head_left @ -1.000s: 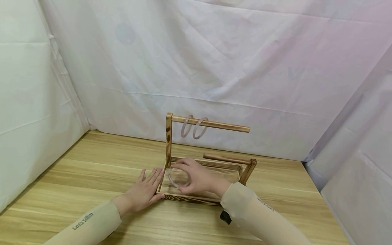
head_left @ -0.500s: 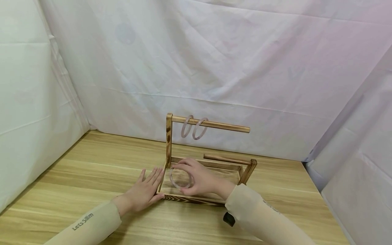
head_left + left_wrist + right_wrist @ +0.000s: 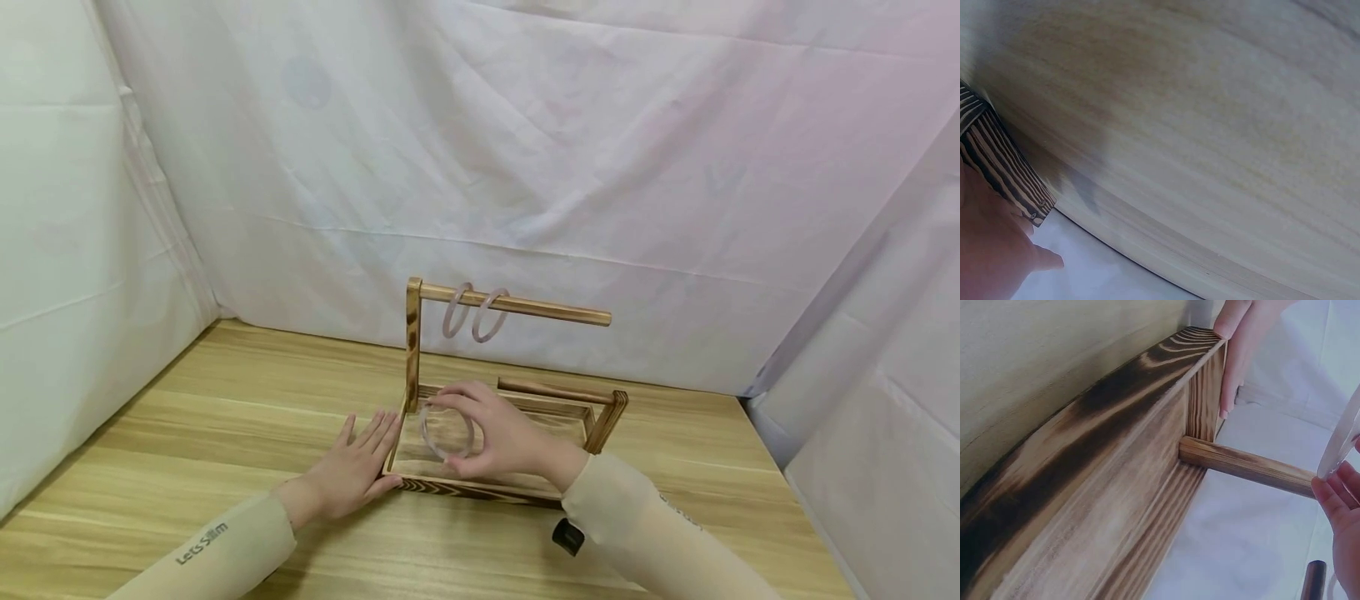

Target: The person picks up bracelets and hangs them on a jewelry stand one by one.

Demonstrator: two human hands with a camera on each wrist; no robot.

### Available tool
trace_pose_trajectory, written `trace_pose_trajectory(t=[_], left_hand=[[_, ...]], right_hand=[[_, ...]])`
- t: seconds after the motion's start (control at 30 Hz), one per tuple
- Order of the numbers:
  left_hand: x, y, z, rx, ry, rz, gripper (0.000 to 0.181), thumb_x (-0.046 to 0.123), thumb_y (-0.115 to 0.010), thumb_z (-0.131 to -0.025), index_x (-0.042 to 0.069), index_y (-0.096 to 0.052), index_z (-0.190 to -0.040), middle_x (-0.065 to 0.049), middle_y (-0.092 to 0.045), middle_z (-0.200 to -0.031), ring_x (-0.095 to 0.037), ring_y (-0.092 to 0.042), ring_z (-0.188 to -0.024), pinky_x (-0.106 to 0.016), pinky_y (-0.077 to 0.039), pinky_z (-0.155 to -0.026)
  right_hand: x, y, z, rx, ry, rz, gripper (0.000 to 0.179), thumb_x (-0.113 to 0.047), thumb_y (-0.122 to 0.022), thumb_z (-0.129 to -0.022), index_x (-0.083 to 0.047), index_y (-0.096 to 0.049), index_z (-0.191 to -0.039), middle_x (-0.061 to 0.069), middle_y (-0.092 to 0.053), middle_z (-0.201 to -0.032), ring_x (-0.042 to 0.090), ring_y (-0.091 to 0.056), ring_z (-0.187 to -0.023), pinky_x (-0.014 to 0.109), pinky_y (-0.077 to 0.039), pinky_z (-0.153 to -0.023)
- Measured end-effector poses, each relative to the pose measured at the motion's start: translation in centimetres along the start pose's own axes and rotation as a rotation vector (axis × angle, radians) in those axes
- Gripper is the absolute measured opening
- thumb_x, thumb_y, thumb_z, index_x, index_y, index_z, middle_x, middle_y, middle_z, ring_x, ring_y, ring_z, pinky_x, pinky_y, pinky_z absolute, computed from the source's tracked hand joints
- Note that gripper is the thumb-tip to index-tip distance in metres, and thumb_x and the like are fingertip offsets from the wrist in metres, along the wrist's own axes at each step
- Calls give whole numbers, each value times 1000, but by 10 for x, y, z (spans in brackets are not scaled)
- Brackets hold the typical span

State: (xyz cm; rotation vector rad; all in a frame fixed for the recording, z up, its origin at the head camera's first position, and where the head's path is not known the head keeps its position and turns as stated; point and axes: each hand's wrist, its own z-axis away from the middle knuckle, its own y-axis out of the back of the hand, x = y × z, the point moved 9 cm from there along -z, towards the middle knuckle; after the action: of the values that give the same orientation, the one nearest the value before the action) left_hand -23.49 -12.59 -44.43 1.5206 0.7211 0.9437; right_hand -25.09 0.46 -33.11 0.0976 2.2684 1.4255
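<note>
In the head view, my right hand point(image 3: 498, 433) pinches a pale translucent bangle point(image 3: 424, 431) between thumb and fingers, over the left part of a wooden stand's tray point(image 3: 480, 494). The right wrist view shows that bangle point(image 3: 1340, 444) only in part, at the right edge beside the fingertips. My left hand point(image 3: 348, 475) lies with straight fingers against the tray's left end, its thumb at the front corner. Two pinkish bangles point(image 3: 476, 326) hang side by side on the stand's upper bar point(image 3: 558, 308), nearer the post.
The stand's left post point(image 3: 413, 342) rises tall from the tray. A lower bar point(image 3: 555, 390) reaches leftward from a short post point(image 3: 607, 421) at the right end. White cloth point(image 3: 600, 167) encloses the wood-grain table point(image 3: 262, 400) behind and at both sides.
My right hand has shifted slightly to the right with the bangle, which now shows more of its ring. The left hand and the hanging bangles have stayed in place.
</note>
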Motion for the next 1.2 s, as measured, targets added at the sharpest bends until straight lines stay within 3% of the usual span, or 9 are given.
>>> trace_pose_trajectory(t=[0.17,0.47,0.77,1.03,1.2], left_hand=[[0,-1,0,-2,0,-1,74,48,-36,-98,-6,-19,-146,-22,-17,-154,-38,-17,-142,-64,-9,-112],[0,-1,0,5,-3,-11,74,49,-35,-98,-6,-21,-146,-22,-18,-154,-38,-19,-142,-64,-10,-112],[0,1,1,37,-26,8,75,49,-37,-97,-7,-22,-145,-25,-20,-153,-41,-21,-141,-66,-10,-110],[1,0,0,0,-3,-12,74,48,-37,-98,-7,-21,-145,-23,-18,-154,-39,-18,-142,-64,-10,-111],[2,1,-1,3,-5,-38,73,47,-37,-98,-7,-23,-145,-23,-20,-153,-38,-20,-142,-64,-12,-111]], right_hand=[[-3,10,2,30,1,-23,68,-23,-75,-71,-9,-50,-133,7,-50,-131,20,-47,-122,37,-48,-96],[0,33,11,113,-82,-69,71,-22,-78,-69,-13,-49,-134,3,-49,-134,18,-48,-121,40,-46,-99],[3,54,19,234,-3,-92,72,-12,-76,-66,-3,-48,-132,14,-49,-131,24,-51,-114,39,-48,-96],[10,69,24,324,51,-171,69,-1,-74,-67,4,-47,-130,18,-52,-124,21,-55,-99,36,-53,-85],[14,79,31,371,38,-208,68,3,-73,-67,4,-47,-130,20,-52,-123,15,-53,-108,33,-51,-89]])
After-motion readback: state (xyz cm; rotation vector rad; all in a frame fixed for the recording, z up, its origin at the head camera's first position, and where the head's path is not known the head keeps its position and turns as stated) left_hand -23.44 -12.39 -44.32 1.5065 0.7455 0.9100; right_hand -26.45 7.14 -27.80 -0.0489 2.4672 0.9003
